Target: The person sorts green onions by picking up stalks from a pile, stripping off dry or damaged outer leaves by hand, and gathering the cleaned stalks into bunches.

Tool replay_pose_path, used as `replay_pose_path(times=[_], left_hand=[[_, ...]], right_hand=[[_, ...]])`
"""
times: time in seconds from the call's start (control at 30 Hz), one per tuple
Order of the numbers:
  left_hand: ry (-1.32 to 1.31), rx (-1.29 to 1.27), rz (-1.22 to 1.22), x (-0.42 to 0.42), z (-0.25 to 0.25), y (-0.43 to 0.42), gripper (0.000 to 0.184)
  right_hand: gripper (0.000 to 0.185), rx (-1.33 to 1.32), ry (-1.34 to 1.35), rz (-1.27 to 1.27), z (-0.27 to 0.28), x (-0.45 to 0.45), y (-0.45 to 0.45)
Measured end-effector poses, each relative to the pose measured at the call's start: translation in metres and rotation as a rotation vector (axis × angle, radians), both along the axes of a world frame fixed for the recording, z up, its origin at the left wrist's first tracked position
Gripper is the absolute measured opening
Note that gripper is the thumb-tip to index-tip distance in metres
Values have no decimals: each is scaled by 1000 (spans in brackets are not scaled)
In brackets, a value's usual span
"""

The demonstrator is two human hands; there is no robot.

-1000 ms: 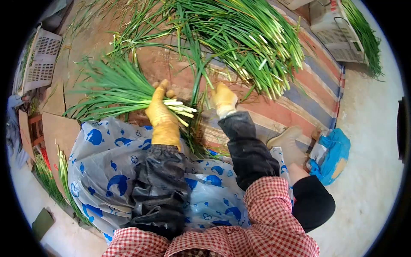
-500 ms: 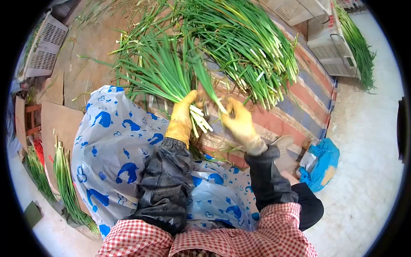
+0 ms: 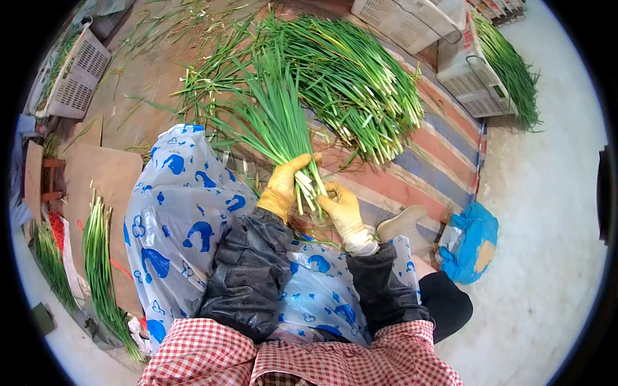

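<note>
My left hand (image 3: 282, 185), in a yellow glove, is closed around a bunch of garlic chives (image 3: 278, 125). The green leaves fan out away from me, and the white stem ends stick out below the thumb. My right hand (image 3: 343, 209), gloved too, has its thumb and fingers closed at the white ends of stalks on the bunch's right side. The fingertips partly hide those ends. Just beyond lies a large heap of chives (image 3: 360, 83), its pale ends pointing toward the lower right.
Loose leaves (image 3: 212, 80) litter the ground left of the heap, which rests on a striped sheet (image 3: 431, 154). White crates (image 3: 473, 80) stand at upper right, another crate (image 3: 80, 74) at upper left. Tied chives (image 3: 98, 257) lie on cardboard at left. A blue bag (image 3: 473, 244) sits at right.
My right hand has moved left and down, bringing its stalk against the bunch in my left hand. The stalk was separate before. The whole view has shifted slightly.
</note>
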State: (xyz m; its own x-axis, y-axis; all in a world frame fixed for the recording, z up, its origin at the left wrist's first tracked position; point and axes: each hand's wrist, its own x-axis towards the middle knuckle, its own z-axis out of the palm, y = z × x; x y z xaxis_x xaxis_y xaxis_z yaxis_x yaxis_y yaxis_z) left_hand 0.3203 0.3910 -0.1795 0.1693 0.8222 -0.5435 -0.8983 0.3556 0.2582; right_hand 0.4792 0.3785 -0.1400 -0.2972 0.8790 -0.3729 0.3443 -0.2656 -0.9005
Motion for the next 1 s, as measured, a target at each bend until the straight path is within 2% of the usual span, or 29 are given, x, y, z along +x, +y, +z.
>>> replay_pose_path(times=[0.03, 0.1, 0.13, 0.17, 0.27, 0.33, 0.37, 0.4, 0.47, 0.5, 0.53, 0.57, 0.63, 0.67, 0.7, 0.73, 0.77, 0.83, 0.87, 0.93, 1.0], left_hand=[[4, -29, 5, 0, 13, 2, 28], [133, -19, 9, -5, 33, 3, 28], [31, 9, -8, -9, 43, 2, 29], [51, 56, 62, -10, 36, 7, 29], [114, 115, 153, -24, 57, 16, 28], [150, 196, 258, -44, 63, 27, 27], [43, 168, 329, -61, 61, 35, 28], [124, 146, 389, -74, 74, 35, 29], [267, 164, 510, -93, 98, 36, 31], [325, 210, 565, -98, 102, 34, 32], [209, 266, 483, -108, 95, 32, 39], [-57, 311, 416, -105, 95, 31, 44], [-444, 281, 336, -82, 92, 25, 45], [-433, 320, 298, -73, 78, 22, 46], [-416, 351, 266, -65, 58, 19, 48], [-111, 233, 295, -62, 43, 16, 46], [197, -72, 302, -63, 26, 16, 38], [394, -365, 481, -54, 14, 20, 28], [405, -370, 541, -56, 14, 21, 27], [462, -358, 610, -65, 16, 25, 27], [467, -350, 650, -76, 23, 25, 28]], right_hand=[[24, 34, -105, -58, 9, -2, 2], [23, -30, -132, -137, 18, -5, 5], [21, 83, -146, -109, 28, -8, 6], [19, 193, -159, -83, 37, -11, 7], [12, 507, -471, 96, 57, -16, 20], [12, 559, -471, 128, 48, -7, 30], [13, 582, -499, 152, 39, 1, 34], [13, 580, -493, 150, 24, 17, 38], [23, 261, -956, 448, -23, 55, 46], [27, 136, -1043, 456, -37, 71, 38], [32, 14, -1136, 447, -53, 91, 32], [34, -106, -1187, 437, -86, 111, 34], [32, -16, -1075, 352, -100, 138, 39], [32, -11, -1088, 339, -100, 145, 48], [29, 140, -1064, 192, -91, 140, 56], [26, 284, -1026, 52, -81, 133, 63], [26, 267, -1023, 63, -74, 125, 69], [21, 175, -750, 1, -69, 98, 87], [21, 158, -735, 10, -74, 82, 86], [21, 153, -490, 110, -88, 36, 76], [28, 216, -553, 270, -107, -17, 63]])
